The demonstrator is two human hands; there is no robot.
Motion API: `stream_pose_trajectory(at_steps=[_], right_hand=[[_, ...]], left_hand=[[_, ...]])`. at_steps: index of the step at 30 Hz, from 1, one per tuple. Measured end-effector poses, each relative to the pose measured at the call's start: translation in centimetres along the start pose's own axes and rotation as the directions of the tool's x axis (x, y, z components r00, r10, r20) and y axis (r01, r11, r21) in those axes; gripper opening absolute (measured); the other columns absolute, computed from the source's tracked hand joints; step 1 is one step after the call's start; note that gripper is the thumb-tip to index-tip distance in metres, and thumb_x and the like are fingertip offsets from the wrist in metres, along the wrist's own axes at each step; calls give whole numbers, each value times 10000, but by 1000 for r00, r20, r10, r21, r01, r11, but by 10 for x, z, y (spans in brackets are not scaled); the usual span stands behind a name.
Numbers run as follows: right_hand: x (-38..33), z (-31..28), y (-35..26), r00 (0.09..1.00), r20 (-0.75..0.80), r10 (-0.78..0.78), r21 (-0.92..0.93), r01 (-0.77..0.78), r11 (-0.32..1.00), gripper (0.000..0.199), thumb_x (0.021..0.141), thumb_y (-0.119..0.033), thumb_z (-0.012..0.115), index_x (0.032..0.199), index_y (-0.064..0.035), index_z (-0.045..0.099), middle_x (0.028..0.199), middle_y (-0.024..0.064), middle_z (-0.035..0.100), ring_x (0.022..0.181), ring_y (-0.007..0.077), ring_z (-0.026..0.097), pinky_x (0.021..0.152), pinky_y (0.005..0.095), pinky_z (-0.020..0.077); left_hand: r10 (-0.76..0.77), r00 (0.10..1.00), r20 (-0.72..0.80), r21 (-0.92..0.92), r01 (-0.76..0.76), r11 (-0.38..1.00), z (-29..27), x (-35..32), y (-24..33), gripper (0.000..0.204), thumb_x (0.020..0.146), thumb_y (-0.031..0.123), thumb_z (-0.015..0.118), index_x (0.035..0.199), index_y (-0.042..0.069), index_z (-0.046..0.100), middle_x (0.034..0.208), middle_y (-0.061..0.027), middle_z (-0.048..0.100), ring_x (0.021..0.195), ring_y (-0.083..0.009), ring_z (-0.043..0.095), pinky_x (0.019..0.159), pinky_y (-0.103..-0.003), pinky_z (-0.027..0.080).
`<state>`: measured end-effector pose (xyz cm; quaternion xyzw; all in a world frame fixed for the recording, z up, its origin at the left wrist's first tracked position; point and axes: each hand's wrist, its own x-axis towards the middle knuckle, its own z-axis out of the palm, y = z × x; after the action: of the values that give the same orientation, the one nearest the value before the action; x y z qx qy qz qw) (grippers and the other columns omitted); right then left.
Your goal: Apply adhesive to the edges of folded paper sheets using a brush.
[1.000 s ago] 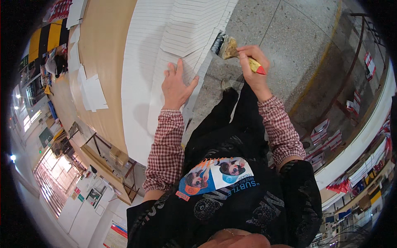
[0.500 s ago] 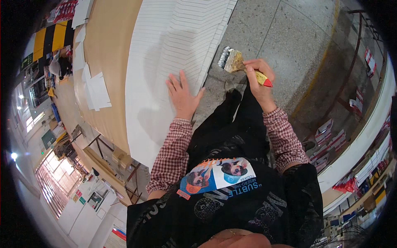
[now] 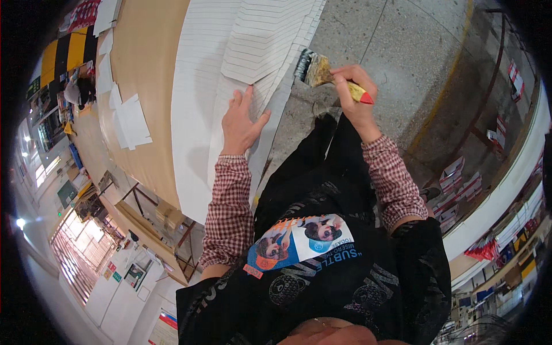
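Observation:
My left hand (image 3: 240,123) lies on a long layered run of white sheets (image 3: 264,43), fingers spread and pointing away from me. Their overlapping edges form close rows of angled lines. The fingertips touch just below the cut end of the upper layer. A wide flat brush (image 3: 319,71) is gripped by its yellow, red-tipped handle in my right hand (image 3: 357,112). Its pale, worn head points left, with the dark bristle end near the right edge of the sheets. Whether the bristles touch the paper, I cannot tell.
Left of the sheets runs a tan tabletop (image 3: 146,57) with loose white paper pieces (image 3: 132,121) along its far side. A concrete floor (image 3: 402,52) lies to the right. White-and-red stacks (image 3: 451,175) stand further right, and a cardboard box (image 3: 168,217) sits at lower left.
My left hand has drawn slightly back toward me and left. The upper layer's cut end now shows above its fingers. My right hand has moved the brush a little up and left.

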<state>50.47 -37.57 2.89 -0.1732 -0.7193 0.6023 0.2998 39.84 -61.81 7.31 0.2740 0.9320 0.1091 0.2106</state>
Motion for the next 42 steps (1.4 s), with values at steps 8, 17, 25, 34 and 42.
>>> stream_pose_trajectory(at_steps=[8,17,25,34,42], right_hand=[[-12,9,-5,1000,13,-15,-28,16,999,48,802,-10,597,760,10,586,804,103,645,718,185,618,655,291,475],[-37,-10,-24,999,-29,18,-19,-18,1000,60,806,-10,593,756,20,581,823,112,647,734,176,605,665,284,465],[-41,1,-28,1000,9,30,2,-30,1000,50,801,-10,594,762,18,582,828,115,649,736,188,608,676,289,465],[-35,22,-18,1000,-5,-29,-4,29,1000,58,796,-10,599,754,14,567,800,120,639,735,197,616,679,292,474],[-46,19,-31,999,-36,-7,7,8,1000,44,789,15,597,755,19,570,794,118,636,720,194,615,651,287,473]], left_hand=[[16,998,-66,168,-5,986,16,-1,3,782,781,501,641,1391,82,390,1335,-321,396,1174,-490,426,916,-467,436],[-106,921,-376,260,215,941,77,-37,21,894,761,489,684,1433,49,293,1394,-349,298,1298,-530,247,1068,-529,254],[-12,985,-172,162,41,986,41,-53,-22,864,767,476,658,1447,102,279,1400,-316,314,1242,-537,319,1003,-530,333],[-6,999,-37,-6,6,1000,8,-51,-23,730,795,435,640,1399,108,391,1354,-282,411,1201,-474,437,938,-458,424],[-18,1000,-3,-29,18,999,9,-58,-28,739,798,447,637,1411,121,383,1353,-330,396,1223,-496,413,974,-448,399]])
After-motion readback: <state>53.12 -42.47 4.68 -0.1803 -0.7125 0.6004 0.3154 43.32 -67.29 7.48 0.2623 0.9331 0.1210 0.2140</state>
